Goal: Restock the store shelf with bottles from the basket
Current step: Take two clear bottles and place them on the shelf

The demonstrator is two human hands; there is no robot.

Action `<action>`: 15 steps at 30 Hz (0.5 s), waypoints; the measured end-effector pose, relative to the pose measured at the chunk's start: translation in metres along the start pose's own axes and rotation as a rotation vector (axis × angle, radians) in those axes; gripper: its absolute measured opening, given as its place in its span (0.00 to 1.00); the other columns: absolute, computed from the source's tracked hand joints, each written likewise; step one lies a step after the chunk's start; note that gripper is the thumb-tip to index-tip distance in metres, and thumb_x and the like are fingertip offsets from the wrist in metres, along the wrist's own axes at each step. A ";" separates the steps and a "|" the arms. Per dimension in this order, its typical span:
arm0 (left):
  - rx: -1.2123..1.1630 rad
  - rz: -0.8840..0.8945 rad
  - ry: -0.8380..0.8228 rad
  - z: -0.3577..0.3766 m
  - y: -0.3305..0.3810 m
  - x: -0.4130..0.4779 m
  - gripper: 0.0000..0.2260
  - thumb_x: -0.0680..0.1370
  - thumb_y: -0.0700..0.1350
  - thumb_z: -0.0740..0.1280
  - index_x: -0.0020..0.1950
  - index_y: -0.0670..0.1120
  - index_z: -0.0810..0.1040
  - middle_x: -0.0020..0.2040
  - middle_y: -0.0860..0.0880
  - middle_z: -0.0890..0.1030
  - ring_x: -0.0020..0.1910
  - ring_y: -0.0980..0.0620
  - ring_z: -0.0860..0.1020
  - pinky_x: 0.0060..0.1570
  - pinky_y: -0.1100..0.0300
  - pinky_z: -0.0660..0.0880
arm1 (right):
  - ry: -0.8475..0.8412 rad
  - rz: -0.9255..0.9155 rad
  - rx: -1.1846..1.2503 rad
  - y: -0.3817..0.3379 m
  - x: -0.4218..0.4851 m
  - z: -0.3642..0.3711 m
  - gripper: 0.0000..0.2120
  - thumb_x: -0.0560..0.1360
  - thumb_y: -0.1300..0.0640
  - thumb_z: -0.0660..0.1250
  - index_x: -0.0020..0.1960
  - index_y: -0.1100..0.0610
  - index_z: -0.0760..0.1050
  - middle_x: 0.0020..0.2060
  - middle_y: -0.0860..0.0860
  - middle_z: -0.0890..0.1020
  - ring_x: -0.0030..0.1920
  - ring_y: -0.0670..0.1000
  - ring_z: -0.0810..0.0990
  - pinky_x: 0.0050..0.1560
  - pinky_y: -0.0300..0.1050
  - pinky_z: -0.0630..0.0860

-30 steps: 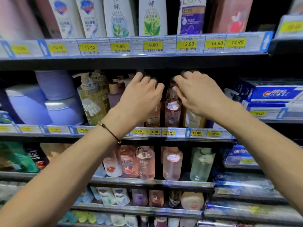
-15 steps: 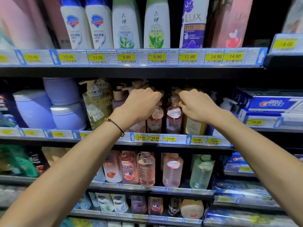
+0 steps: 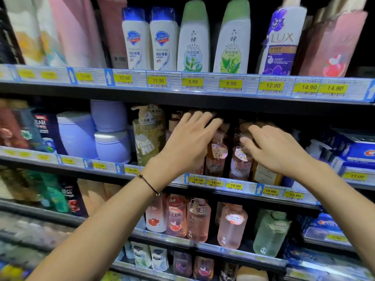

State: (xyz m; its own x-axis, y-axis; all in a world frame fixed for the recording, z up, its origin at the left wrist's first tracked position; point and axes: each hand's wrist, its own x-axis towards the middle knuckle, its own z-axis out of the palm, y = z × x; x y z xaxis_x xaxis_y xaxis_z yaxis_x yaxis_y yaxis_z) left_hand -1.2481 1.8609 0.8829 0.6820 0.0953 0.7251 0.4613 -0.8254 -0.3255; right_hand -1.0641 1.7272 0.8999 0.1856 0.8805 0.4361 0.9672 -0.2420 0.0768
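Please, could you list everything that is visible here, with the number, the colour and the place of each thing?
blue-capped bottles: 2, white, top shelf, middle
green-capped bottles: 2, white, top shelf, right of those
LUX bottle: 1, white and purple, top shelf, further right
jars: 3, lilac, middle shelf, left
pump bottle: 1, olive-gold, middle shelf, beside the jars
tagged bottles: 2, pink, middle shelf, centre
toothpaste boxes: several, blue, far right
pale bottle: 1, light green, lower shelf
price labels: many, yellow, shelf edges
left hand: 1, fingers straight, over the left tagged bottle's top
right hand: 1, on the right tagged bottle's top, grip unclear
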 end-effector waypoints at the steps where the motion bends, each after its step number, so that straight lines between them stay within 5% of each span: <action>1: -0.066 0.004 0.032 0.000 -0.008 -0.008 0.23 0.73 0.33 0.68 0.68 0.41 0.74 0.61 0.41 0.77 0.58 0.39 0.75 0.59 0.48 0.71 | 0.020 -0.007 0.014 -0.004 0.000 -0.001 0.15 0.83 0.45 0.54 0.50 0.56 0.68 0.35 0.49 0.69 0.46 0.61 0.77 0.41 0.53 0.71; 4: -0.207 -0.011 0.097 -0.011 -0.032 -0.031 0.21 0.75 0.31 0.60 0.68 0.37 0.74 0.67 0.37 0.75 0.67 0.37 0.72 0.70 0.47 0.69 | 0.052 -0.023 0.046 -0.020 0.003 -0.005 0.20 0.83 0.44 0.54 0.68 0.56 0.69 0.45 0.54 0.76 0.53 0.61 0.77 0.46 0.53 0.72; 7: -0.237 -0.126 0.163 -0.015 -0.059 -0.051 0.19 0.76 0.28 0.62 0.66 0.36 0.75 0.64 0.38 0.76 0.63 0.39 0.73 0.69 0.52 0.69 | 0.078 -0.031 0.109 -0.040 0.009 -0.010 0.25 0.83 0.42 0.55 0.73 0.55 0.66 0.48 0.54 0.76 0.57 0.60 0.76 0.48 0.52 0.69; 12: -0.376 -0.307 0.048 -0.014 -0.085 -0.054 0.14 0.79 0.35 0.65 0.65 0.40 0.72 0.58 0.43 0.73 0.55 0.42 0.74 0.58 0.48 0.72 | 0.020 -0.057 0.111 -0.070 0.027 -0.013 0.32 0.78 0.34 0.56 0.72 0.55 0.66 0.42 0.47 0.69 0.54 0.58 0.75 0.51 0.54 0.73; 15: -0.335 -0.341 -0.086 -0.013 -0.083 -0.043 0.10 0.80 0.38 0.64 0.61 0.41 0.71 0.53 0.42 0.71 0.53 0.40 0.72 0.52 0.51 0.67 | 0.000 -0.037 0.085 -0.084 0.036 -0.012 0.28 0.76 0.32 0.60 0.59 0.56 0.68 0.36 0.45 0.65 0.47 0.55 0.73 0.41 0.51 0.68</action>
State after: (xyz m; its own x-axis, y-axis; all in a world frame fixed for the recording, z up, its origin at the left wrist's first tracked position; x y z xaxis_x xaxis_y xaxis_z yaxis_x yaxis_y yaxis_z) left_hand -1.3235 1.9177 0.8864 0.5744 0.4255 0.6993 0.4684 -0.8715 0.1455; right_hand -1.1407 1.7749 0.9197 0.1494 0.8884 0.4341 0.9847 -0.1736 0.0162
